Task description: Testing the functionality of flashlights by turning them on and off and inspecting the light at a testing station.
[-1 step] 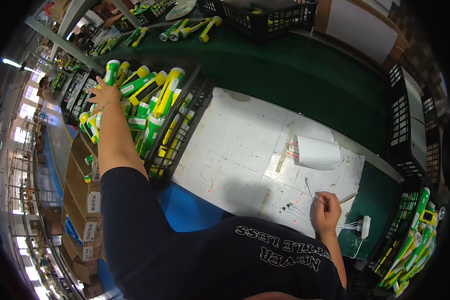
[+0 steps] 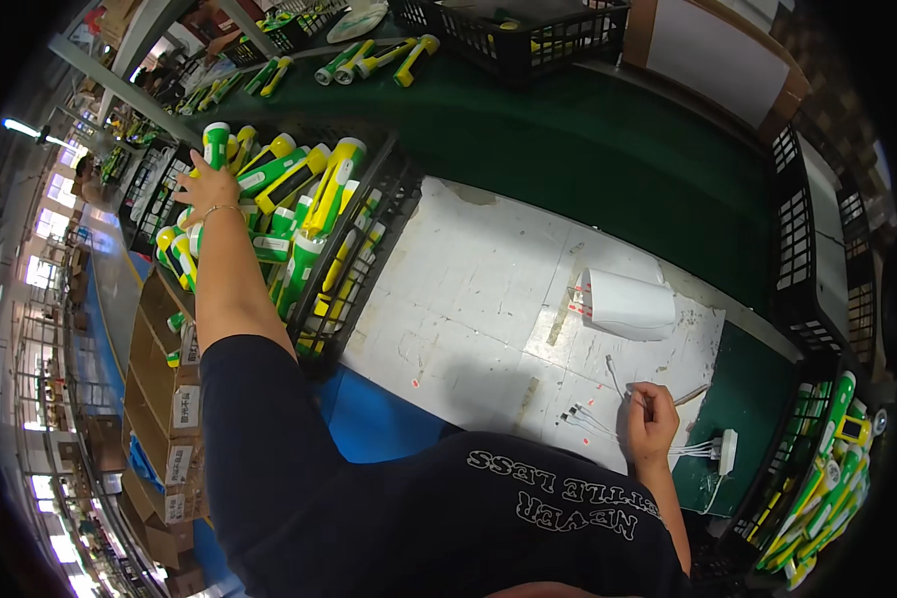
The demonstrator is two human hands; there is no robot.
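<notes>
left hand in the flashlight crate, right hand on the cables

from my remote seat the biggest thing is the green-topped bench [image 2: 608, 130], and on it a scuffed white work board [image 2: 468, 289] in front of me. at the board's left edge stands a black crate [image 2: 389, 199] stacked loosely with green-and-yellow flashlights [image 2: 314, 204]; many lie tilted across one another and poke above the rim. a second black crate [image 2: 817, 468] of the same flashlights sits at the far right, near the lower corner. a white paper roll [image 2: 623, 299] lies on its side on the board.

my left hand [image 2: 206, 187] is stretched out over the left crate, fingers closing round one upright flashlight [image 2: 215, 145] at the far side of the pile. my right hand [image 2: 648, 419] rests on the near right of the board, fingers curled around a thin stick-like tool; i cannot tell how firmly. just beside it a bunch of white charging cables [image 2: 593, 419] fans out from a small white hub [image 2: 726, 450].

my worry: the pile is unsteady, so lifting that one flashlight could drag its neighbours and tip one over the crate's rim. the reach is long, too, so the grip may be weak. the right wrist is also close enough to the cables to snag them.
</notes>
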